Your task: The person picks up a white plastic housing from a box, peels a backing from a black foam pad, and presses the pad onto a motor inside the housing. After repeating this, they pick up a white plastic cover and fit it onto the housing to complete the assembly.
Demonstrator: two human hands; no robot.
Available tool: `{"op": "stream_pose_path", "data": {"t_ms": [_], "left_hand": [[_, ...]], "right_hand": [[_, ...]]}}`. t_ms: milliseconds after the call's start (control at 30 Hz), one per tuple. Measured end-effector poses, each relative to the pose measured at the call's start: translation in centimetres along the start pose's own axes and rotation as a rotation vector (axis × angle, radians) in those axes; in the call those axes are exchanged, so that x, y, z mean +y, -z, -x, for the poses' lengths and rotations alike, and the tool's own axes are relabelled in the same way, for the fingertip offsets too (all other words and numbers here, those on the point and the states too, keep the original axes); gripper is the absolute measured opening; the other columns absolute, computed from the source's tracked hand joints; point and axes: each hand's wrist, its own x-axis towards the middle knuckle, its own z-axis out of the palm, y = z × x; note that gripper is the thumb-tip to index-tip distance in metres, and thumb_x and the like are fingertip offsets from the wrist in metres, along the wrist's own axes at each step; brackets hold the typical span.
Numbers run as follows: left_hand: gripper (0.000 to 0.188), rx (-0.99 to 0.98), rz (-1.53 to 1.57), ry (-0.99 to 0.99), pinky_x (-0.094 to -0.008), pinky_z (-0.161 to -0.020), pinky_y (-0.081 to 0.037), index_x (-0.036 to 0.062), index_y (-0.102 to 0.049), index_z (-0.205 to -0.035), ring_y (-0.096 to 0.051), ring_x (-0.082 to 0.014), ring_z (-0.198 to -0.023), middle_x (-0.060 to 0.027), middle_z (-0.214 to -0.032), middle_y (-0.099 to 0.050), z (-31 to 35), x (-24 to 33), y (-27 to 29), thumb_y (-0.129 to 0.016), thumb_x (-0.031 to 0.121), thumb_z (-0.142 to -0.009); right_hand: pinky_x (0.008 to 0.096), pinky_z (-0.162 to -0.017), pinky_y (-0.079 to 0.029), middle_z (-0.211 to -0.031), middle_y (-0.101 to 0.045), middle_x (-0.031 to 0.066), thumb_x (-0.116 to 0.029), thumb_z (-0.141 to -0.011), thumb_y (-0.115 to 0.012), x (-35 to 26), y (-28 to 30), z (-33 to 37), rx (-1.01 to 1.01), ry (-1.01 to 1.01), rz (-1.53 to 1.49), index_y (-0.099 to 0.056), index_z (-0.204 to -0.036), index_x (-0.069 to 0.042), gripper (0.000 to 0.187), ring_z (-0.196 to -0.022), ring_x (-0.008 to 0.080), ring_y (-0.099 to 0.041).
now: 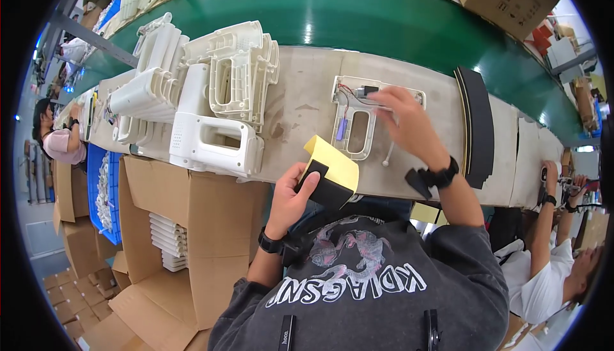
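Yellow-backed black sheet (339,164) sat bent in my left hand (291,200), at the worktable's (307,82) near edge.
In the head view, my left thumb and fingers pinched it firmly; my right hand (406,120) hung over a white housing half (371,135), fingers partly curled, grip unclear. A caught fingertip, I judged, could tug its loose wires (348,88) free. Stains marked the pale tabletop; beyond lay a green belt (307,12), a co-worker (543,274) to my right.

One left hand (291,199), one right hand (409,124), one yellow-and-black sheet (336,167), one wired white shell (372,130), one purple part (342,129), two black wristbands (271,243).
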Motion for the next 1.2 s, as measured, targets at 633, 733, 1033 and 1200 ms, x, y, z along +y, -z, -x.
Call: {"op": "stream_pose_path", "data": {"t_ms": [633,733,1033,1200], "left_hand": [[0.018,-0.219,-0.507,-0.251,-0.0343,-0.072,-0.051,-0.0022,-0.065,-0.101,-0.067,-0.0304,-0.079,-0.0161,-0.089,-0.068,0.0,2.1,-0.8,-0.069,0.011,-0.090],[0.015,-0.175,-0.446,-0.190,-0.0324,-0.071,-0.050,-0.0024,-0.065,-0.103,-0.066,-0.0279,-0.077,-0.0162,-0.087,-0.067,1.0,1.6,-0.8,-0.065,0.010,-0.093],[0.035,0.006,-0.147,-0.108,-0.0217,-0.068,-0.040,-0.0031,-0.063,-0.104,-0.048,-0.0051,-0.076,0.0022,-0.079,-0.058,1.1,0.5,0.9,-0.050,0.029,-0.106],[0.034,-0.006,-0.196,-0.048,-0.0213,-0.074,-0.040,-0.0032,-0.064,-0.105,-0.048,-0.0050,-0.082,0.0027,-0.086,-0.059,1.4,-0.1,1.6,-0.050,0.028,-0.106]], "right_hand": [[0.0276,-0.075,-0.051,-0.088,-0.065,0.0048,-0.007,-0.083,-0.078,-6.0,-1.4,3.9,-0.496,-0.299,-0.980,-0.070,-0.107,-0.002,0.025,-0.084,0.0140,-0.064],[0.0295,-0.075,-0.051,-0.091,-0.065,0.0068,-0.005,-0.083,-0.077,-6.3,-0.7,2.6,-0.581,-0.157,-0.835,-0.070,-0.109,-0.002,0.027,-0.085,0.0165,-0.064],[0.0350,-0.086,-0.050,-0.106,-0.062,0.0083,0.004,-0.078,-0.070,-1.3,-1.8,-2.2,-0.206,0.341,-0.198,-0.068,-0.105,-0.002,0.028,-0.097,0.0260,-0.059],[0.0356,-0.090,-0.049,-0.111,-0.060,0.0057,0.005,-0.081,-0.067,0.3,-3.2,-2.1,-0.421,0.460,-0.044,-0.068,-0.107,-0.002,0.027,-0.105,0.0248,-0.055]]}}
